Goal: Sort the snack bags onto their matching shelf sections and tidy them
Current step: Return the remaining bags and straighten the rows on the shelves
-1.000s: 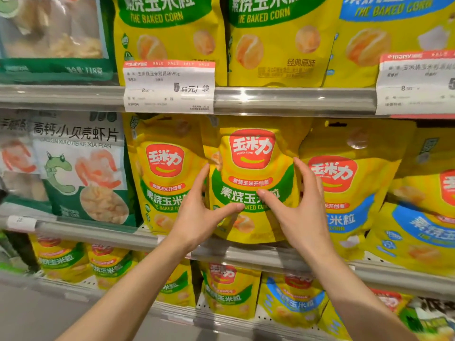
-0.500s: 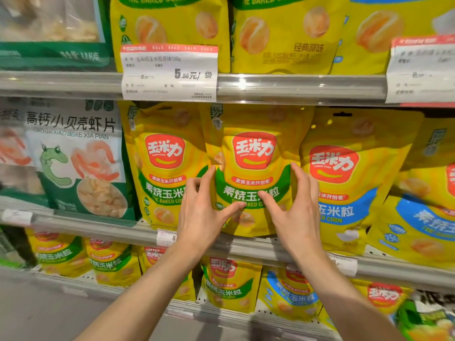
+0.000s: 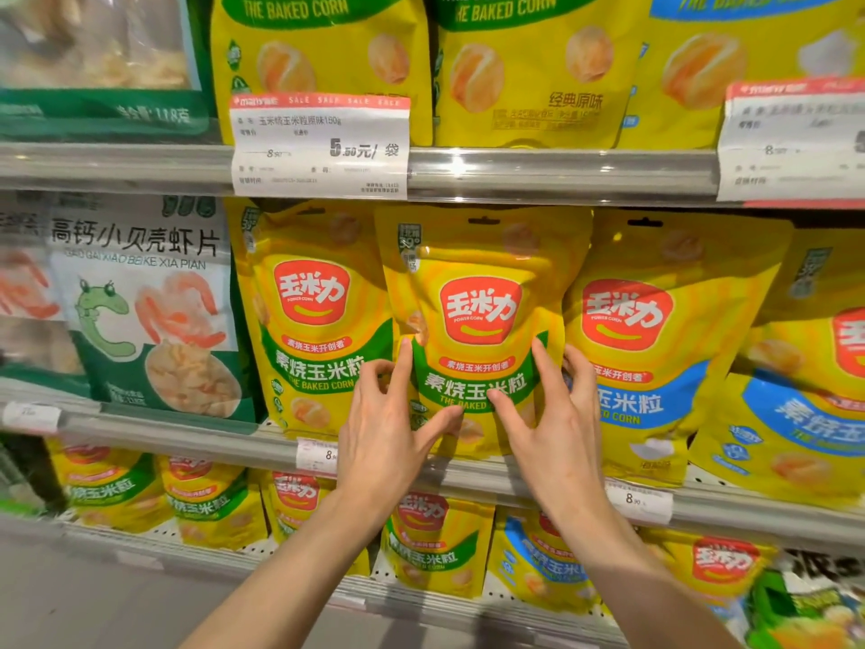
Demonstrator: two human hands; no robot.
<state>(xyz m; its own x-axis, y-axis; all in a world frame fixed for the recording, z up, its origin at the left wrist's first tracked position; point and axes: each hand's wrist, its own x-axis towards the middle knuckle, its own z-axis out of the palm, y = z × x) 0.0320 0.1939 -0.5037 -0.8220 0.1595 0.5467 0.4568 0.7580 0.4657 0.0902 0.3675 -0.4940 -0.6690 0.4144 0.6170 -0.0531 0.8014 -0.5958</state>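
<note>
Head view shows both hands on the green-band corn bag (image 3: 477, 320) at the centre of the frame, standing on the middle shelf (image 3: 187, 435). The left hand (image 3: 388, 433) grips the bag's left edge, forefinger up along the side, thumb across the lower front, the other fingers curled behind the edge. The right hand (image 3: 552, 423) grips the right edge, thumb lying over the green band, fingers wrapped round the side between this bag and the blue-band bag (image 3: 655, 348) just right of it. Another green-band bag (image 3: 313, 316) stands just left, touching or overlapping the held one. A shrimp chip bag (image 3: 140, 311) sits at the left of the frame on the same shelf. A price tag (image 3: 320, 145) hangs on the upper shelf rail, upper centre; larger corn bags stand above it.

Against half a second ago, the fingers are more curled: the left hand's outer fingers now bend in at the bag's edge, and the right hand's fingers have tucked further behind the right side. The bag stands in much the same spot, perhaps slightly more upright. The camera has shifted a little, so the shelves sit lower in frame.
</note>
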